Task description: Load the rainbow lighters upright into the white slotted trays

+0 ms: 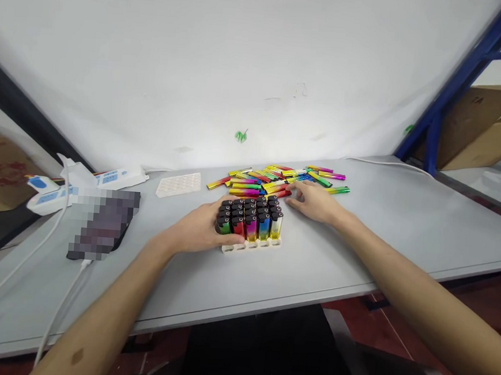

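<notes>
Black-topped lighters [251,227] in several colours stand upright in rows in a white holed tray [252,245]. My left hand [201,227] wraps the left side of this block, thumb along the front and fingers partly hidden behind. A loose pile of shiny lighters [244,186] lies behind the tray, in yellow, red, green, blue and purple. At the pile's near right edge, my right hand [312,199] has its thumb and forefinger closed about the end of a red lighter [282,194]. The front row of holes in the tray holds no lighters.
Another white holed tray [179,185] lies flat at the left rear. Farther left are a power strip [123,176] with plugs, a blurred dark phone-like device [105,225] and white cables [68,294]. Behind the grey table [313,273] rises a white wall. Cardboard boxes [476,124] stand at right.
</notes>
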A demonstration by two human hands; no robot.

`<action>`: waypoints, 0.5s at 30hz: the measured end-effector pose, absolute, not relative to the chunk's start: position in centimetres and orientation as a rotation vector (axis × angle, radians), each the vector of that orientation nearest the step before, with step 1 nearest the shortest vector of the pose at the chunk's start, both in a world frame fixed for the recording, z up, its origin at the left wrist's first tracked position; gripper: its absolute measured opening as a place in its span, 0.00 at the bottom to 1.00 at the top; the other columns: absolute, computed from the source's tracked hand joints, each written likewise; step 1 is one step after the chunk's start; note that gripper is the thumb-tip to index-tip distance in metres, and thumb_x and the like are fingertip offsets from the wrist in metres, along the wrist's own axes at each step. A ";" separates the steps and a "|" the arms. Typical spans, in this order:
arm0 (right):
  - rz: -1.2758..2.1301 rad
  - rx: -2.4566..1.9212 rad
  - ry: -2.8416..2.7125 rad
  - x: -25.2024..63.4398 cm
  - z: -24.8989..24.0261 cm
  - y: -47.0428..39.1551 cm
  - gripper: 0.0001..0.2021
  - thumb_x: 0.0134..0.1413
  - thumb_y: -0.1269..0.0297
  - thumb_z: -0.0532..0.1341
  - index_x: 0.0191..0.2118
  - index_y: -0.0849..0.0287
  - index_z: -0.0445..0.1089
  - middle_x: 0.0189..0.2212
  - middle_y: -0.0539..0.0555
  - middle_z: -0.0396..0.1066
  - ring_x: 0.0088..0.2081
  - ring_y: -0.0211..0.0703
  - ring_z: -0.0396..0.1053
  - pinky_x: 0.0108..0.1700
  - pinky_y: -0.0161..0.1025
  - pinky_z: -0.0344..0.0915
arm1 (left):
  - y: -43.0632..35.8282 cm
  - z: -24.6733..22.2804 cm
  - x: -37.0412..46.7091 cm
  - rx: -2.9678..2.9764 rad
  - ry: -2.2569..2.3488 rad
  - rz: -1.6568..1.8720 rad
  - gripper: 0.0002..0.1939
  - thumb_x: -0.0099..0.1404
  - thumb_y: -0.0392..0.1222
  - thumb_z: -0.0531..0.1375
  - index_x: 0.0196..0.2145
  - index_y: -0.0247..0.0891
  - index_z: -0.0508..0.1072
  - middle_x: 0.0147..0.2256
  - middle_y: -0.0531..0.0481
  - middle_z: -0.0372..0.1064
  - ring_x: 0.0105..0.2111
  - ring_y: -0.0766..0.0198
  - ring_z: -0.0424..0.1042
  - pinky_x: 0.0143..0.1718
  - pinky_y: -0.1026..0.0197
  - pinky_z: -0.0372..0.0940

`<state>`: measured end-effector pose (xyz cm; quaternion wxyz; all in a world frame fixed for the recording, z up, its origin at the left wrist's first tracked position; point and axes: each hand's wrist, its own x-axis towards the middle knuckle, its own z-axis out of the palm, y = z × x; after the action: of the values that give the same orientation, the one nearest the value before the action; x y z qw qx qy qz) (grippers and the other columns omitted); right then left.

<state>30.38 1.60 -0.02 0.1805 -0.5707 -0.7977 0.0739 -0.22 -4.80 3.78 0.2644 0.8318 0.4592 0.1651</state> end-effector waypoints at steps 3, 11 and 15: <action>0.162 -1.711 -2.233 30.2 0.0 1.5 0.20 0.61 0.55 0.59 0.55 0.58 0.70 0.44 0.62 0.70 0.41 0.52 0.69 0.40 0.44 0.63 | -4.8 3.8 -0.2 2.246 1.244 0.445 0.41 0.55 0.63 0.67 0.62 0.47 0.62 0.53 0.49 0.74 0.51 0.50 0.74 0.50 0.52 0.70; 0.067 -1.847 -2.204 30.3 0.2 1.7 0.18 0.63 0.56 0.56 0.53 0.60 0.68 0.46 0.65 0.68 0.48 0.59 0.68 0.43 0.47 0.64 | -4.7 3.7 -0.3 2.250 1.243 0.446 0.41 0.55 0.63 0.67 0.61 0.47 0.62 0.54 0.49 0.74 0.51 0.50 0.74 0.50 0.52 0.70; 0.074 -1.858 -2.201 30.6 0.2 1.8 0.14 0.63 0.57 0.55 0.45 0.59 0.71 0.46 0.64 0.68 0.46 0.58 0.69 0.39 0.45 0.63 | -4.7 3.6 -0.4 2.255 1.245 0.433 0.40 0.55 0.62 0.67 0.61 0.48 0.62 0.54 0.49 0.73 0.51 0.50 0.73 0.51 0.52 0.69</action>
<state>30.59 1.76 0.19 0.1297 -0.6395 -0.7574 0.0256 -0.39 -4.72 3.63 0.2615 0.8333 0.4601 0.1599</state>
